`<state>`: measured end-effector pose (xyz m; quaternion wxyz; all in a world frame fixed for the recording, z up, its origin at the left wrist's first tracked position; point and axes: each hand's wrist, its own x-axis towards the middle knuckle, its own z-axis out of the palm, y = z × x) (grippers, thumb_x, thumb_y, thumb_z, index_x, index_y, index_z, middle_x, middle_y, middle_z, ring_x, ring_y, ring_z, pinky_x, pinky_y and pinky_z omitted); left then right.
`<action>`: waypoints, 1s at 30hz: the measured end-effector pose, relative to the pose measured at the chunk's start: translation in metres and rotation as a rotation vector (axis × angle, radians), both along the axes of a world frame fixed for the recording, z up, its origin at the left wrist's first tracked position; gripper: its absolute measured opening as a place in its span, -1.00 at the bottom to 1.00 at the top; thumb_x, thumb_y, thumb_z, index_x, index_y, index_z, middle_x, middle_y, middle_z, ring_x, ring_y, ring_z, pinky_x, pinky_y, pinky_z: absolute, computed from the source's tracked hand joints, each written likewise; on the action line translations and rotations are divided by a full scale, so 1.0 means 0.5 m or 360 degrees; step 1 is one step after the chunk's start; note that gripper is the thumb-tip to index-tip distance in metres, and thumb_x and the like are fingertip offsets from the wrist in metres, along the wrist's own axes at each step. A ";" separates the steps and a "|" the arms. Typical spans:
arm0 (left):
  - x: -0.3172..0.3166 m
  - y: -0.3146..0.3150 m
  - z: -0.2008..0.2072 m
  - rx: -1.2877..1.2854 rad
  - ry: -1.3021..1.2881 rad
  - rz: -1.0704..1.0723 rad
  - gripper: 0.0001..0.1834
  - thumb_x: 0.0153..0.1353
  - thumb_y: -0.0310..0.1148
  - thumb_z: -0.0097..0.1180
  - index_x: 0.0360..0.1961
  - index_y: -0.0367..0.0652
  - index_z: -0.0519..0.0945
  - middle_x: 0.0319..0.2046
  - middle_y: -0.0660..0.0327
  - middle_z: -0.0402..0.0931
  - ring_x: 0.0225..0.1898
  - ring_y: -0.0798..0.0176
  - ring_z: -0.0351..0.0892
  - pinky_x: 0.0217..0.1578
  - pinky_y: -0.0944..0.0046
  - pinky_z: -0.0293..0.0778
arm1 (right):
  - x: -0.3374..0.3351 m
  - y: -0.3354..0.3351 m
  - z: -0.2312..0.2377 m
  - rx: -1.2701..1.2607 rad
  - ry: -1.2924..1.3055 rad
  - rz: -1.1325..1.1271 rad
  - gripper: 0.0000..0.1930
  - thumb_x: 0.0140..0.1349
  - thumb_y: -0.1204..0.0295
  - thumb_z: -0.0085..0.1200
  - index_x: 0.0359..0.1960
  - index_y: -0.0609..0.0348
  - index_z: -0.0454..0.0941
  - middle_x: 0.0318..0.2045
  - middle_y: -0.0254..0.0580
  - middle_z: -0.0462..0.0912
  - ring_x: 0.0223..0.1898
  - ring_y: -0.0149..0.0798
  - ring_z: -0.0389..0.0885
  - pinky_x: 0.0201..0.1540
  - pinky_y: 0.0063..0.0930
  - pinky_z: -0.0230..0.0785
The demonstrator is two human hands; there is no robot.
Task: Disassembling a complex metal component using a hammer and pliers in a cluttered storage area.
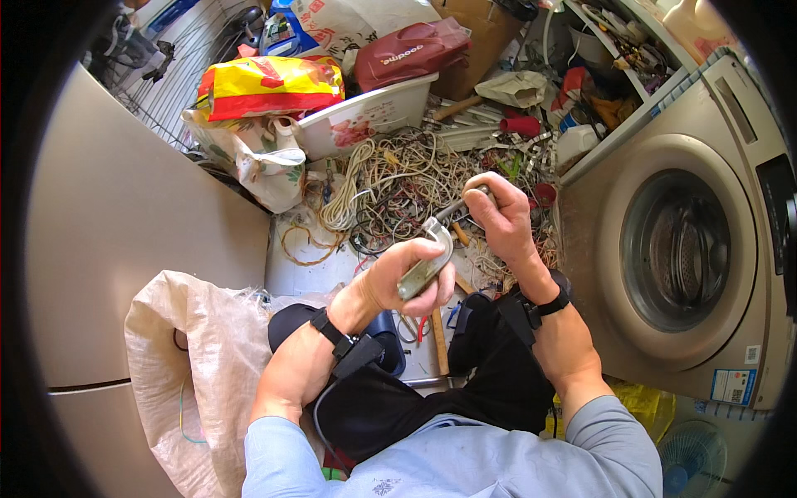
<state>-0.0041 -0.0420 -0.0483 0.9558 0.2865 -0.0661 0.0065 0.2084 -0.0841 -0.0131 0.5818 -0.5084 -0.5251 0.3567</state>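
left hand (388, 272): curled round a c-shaped metal tool (423, 275)
right hand (503, 214): closed on a metal rod (452, 209)
floor (285, 275): tangled cables (407, 187)
room: washing machine (602, 249) right, woven sack (212, 332) left

Looking down on a white floor (286, 272), showing bare only in patches and carrying a broad tangle of cables (407, 189), with a pale coil (339, 209) lying at the left edge and a thin orange-brown wire loop (309, 263) just nearer. Seeing a long wooden handle (439, 342) too, pointing away across the bare nearer part, with a red-handled tool (421, 329) lying just to the left and a shorter handle (459, 234) at the tangle's near fringe. Making out a pale woven sack (203, 332) standing farther left, base hidden.
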 end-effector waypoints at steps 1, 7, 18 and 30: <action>-0.007 -0.004 0.002 -0.0007 0.0000 -0.0004 -0.25 0.56 0.04 -0.37 -0.24 -0.52 0.63 -0.76 0.06 0.50 -0.84 0.23 0.24 -0.78 0.29 0.21 | 0.000 -0.003 0.000 0.0026 -0.0043 -0.0031 -0.89 0.43 0.44 0.16 -0.21 0.23 0.63 -0.46 -0.44 0.52 -0.42 -0.58 0.41 -0.38 -0.61 0.26; -0.047 0.023 0.063 0.0433 0.0374 0.0543 -0.48 0.45 -0.14 -0.06 -0.12 -0.53 0.65 -0.45 -0.11 0.71 -0.62 0.17 0.57 -0.49 0.25 0.54 | 0.034 0.023 -0.010 -0.0165 0.0181 -0.0226 -0.83 0.54 0.40 0.05 -0.24 0.20 0.56 -0.66 -0.53 0.38 -0.68 -0.62 0.21 -0.64 -0.62 0.01; -0.114 0.159 0.070 0.0506 0.0809 0.1857 -0.83 0.36 -0.38 0.14 -0.32 -0.26 0.63 -0.63 0.23 0.54 -0.63 0.36 0.45 -0.60 0.35 0.32 | 0.109 0.173 -0.387 -0.1188 -0.0565 -0.0278 -0.71 0.32 0.25 0.08 -0.25 0.29 0.62 -0.41 -0.05 0.71 -0.33 -0.10 0.68 -0.21 -0.10 0.51; -0.103 0.121 0.108 0.0850 0.1263 0.1711 -0.82 0.43 -0.36 0.21 -0.31 -0.25 0.63 -0.62 0.36 0.48 -0.59 0.50 0.39 -0.54 0.41 0.26 | 0.160 0.145 -0.692 -0.1195 -0.1061 -0.0556 -0.61 0.34 0.23 0.10 -0.17 0.46 0.59 -0.35 0.18 0.67 -0.31 0.07 0.61 -0.19 0.01 0.41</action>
